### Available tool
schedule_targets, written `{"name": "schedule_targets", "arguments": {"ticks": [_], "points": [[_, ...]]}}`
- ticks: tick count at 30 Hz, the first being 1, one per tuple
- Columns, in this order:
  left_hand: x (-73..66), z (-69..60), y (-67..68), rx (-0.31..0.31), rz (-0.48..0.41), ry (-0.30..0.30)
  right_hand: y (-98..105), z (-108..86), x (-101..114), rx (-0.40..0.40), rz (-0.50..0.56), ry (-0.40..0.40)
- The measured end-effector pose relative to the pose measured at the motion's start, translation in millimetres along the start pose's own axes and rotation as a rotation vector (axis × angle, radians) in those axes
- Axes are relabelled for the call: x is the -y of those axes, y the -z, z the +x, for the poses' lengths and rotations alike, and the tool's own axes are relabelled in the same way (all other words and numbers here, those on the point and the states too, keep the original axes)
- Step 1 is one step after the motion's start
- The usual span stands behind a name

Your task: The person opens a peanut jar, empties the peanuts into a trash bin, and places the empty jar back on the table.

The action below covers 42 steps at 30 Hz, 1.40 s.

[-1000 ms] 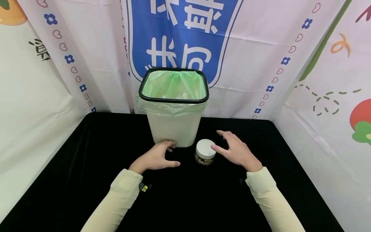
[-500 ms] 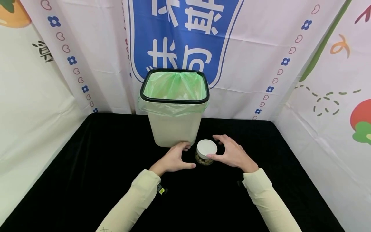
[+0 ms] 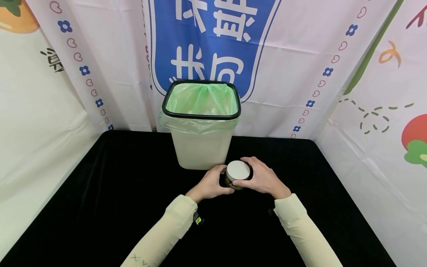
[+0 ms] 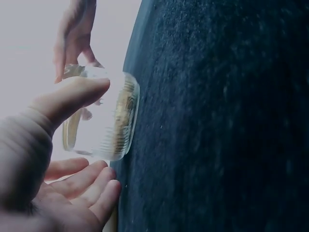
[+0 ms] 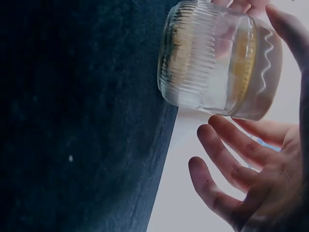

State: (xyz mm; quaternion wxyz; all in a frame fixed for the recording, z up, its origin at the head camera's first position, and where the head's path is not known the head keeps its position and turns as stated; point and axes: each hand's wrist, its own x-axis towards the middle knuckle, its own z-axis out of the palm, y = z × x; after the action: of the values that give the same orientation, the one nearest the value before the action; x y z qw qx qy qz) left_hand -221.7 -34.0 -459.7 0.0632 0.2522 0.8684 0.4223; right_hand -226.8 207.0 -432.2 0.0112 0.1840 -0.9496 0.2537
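Head: I see the jar (image 3: 238, 173) on the table (image 3: 133, 185), near-right of the bin (image 3: 201, 146), between left hand (image 3: 210, 184) and right hand (image 3: 264, 178) | Left wrist: thumb crosses before the jar, fingers loosely parted; contact unclear to me | Right wrist: fingers half-curved by the lid (image 5: 266, 75); I can't tell whether they grip

Jar lid (image 3: 238, 170) between the fingers (image 5: 241, 138): white top, wavy white line on side. Jar (image 5: 193, 58): clear ribbed glass, brown-yellow tones within. Tabletop (image 3: 250, 237) under fingers: plain black. Waste bin (image 3: 201, 148) beyond fingers: off-white; rim (image 3: 200, 116) black; liner (image 3: 195, 99) translucent green. Sleeves (image 3: 175, 218) behind fingers: pale cream. Backdrop (image 3: 283, 70), farthest from fingers: white, blue emblem (image 3: 248, 66), white characters, blue-flower and red-heart columns.
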Motion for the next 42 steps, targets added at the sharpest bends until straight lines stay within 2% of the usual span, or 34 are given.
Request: {"name": "schedule_targets", "arguments": {"ticks": [11,22,30,35,42], "points": [[3.9,9.7,-13.9,-0.071,-0.015,-0.038,-8.8,5.5,2.5,0.000,0.049,0.023],[5.2,15.7,-18.2,-0.057,-0.088,0.025,-12.8,8.7,3.7,0.001,0.112,0.019],[3.8,15.0,-20.8,-0.084,-0.115,0.018,-15.3,10.0,5.2,-0.008,0.141,0.026],[2.9,14.0,-20.9,-0.102,-0.118,-0.007,-14.0,7.9,9.0,-0.031,0.135,0.022],[0.3,14.3,-18.9,-0.116,-0.228,-0.005,-6.6,7.4,17.9,-0.101,0.144,0.049]]}}
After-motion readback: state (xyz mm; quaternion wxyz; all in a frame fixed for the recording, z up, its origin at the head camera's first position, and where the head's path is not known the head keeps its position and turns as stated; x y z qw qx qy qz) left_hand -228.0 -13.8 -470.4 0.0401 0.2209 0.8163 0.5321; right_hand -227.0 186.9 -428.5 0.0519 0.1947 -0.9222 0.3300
